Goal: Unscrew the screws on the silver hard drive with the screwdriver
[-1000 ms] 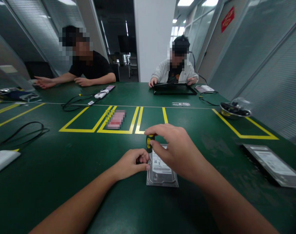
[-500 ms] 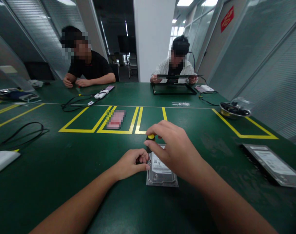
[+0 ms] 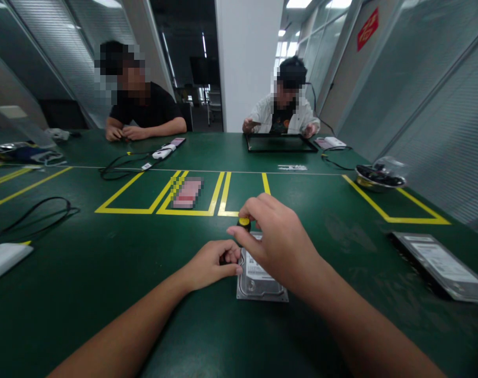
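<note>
A hard drive (image 3: 261,289) with a white label lies flat on the green table in front of me. My left hand (image 3: 217,262) is curled against its left edge, thumb and fingers gripping the side. Above the drive's far left part, my right hand (image 3: 276,231) has thumb and fingers around the black handle of a screwdriver (image 3: 244,223) with a yellow top. The screwdriver stands about upright. Its tip is hidden behind my hands, so I cannot see where it meets the drive.
Another hard drive (image 3: 443,265) lies at the right. A metal bowl (image 3: 380,178) of dark parts stands behind it. Yellow tape (image 3: 186,212) marks the table, with a blurred pink item (image 3: 187,192) inside. Two people sit across, one behind a black frame (image 3: 282,151). A white device (image 3: 6,261) lies left.
My right thumb and fingers have shifted slightly around the screwdriver handle. My left hand and the drive have stayed put. Across the table, the person in white has moved the dark panel held before.
</note>
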`<state>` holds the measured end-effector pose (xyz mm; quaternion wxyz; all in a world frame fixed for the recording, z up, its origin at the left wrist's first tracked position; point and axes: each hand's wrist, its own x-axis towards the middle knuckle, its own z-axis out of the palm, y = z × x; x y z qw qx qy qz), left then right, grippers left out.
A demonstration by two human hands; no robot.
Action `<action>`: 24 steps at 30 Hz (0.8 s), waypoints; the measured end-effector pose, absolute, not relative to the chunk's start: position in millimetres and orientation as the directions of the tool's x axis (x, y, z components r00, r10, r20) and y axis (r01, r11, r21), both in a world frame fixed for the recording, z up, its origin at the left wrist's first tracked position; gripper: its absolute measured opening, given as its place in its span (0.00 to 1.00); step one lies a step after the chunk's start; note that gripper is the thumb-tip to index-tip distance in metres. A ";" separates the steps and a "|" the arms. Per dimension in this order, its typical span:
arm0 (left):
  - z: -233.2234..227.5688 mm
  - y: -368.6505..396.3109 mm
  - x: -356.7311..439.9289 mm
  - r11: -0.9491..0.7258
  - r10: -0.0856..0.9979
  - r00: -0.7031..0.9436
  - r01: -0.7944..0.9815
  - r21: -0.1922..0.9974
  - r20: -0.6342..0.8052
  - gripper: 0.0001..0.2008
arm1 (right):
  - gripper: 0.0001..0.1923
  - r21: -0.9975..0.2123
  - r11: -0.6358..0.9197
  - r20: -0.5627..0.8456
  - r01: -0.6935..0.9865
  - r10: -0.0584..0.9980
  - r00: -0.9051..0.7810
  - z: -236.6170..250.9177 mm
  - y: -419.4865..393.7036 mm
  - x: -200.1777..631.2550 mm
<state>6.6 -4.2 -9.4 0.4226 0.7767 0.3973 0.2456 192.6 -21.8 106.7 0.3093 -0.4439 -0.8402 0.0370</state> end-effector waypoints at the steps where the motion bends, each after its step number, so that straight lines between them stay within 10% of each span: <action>1: -9.6 -4.1 6.6 -0.326 0.826 0.562 0.411 0.851 0.045 0.12 | 0.09 -0.340 0.606 0.487 0.719 0.767 -0.417 106.4 -21.9 192.5; 24: -10.0 -2.8 5.8 -0.340 0.816 0.574 0.380 0.860 0.069 0.11 | 0.05 -0.384 0.623 0.469 0.682 0.767 -0.437 110.2 -21.6 195.7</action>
